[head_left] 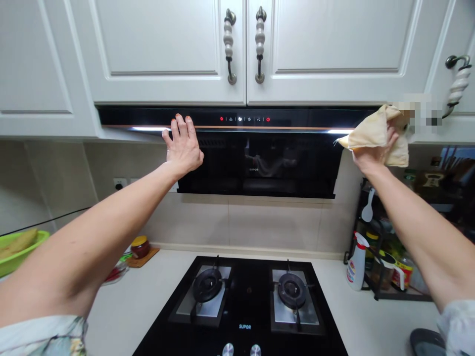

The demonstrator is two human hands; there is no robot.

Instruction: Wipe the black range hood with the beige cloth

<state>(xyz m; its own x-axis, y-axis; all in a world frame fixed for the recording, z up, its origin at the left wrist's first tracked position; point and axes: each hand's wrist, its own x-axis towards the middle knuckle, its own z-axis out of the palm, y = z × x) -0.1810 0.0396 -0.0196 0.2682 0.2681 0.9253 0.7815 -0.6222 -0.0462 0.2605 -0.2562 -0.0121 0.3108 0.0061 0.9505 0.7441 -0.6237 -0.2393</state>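
Note:
A black range hood with lit touch icons and two bright light strips hangs under the white cabinets. My left hand lies with its fingers spread against the left part of the hood's front panel and holds nothing. At the hood's right end, my right hand grips a pale yellow cloth. The cloth is bunched over the fingers and hides part of them, and it lies at the panel's right corner.
Below stands a black two-burner gas stove. A spray bottle and a black rack with jars are at right. At left are a lidded jar and a green basin. Cabinet handles stick out above.

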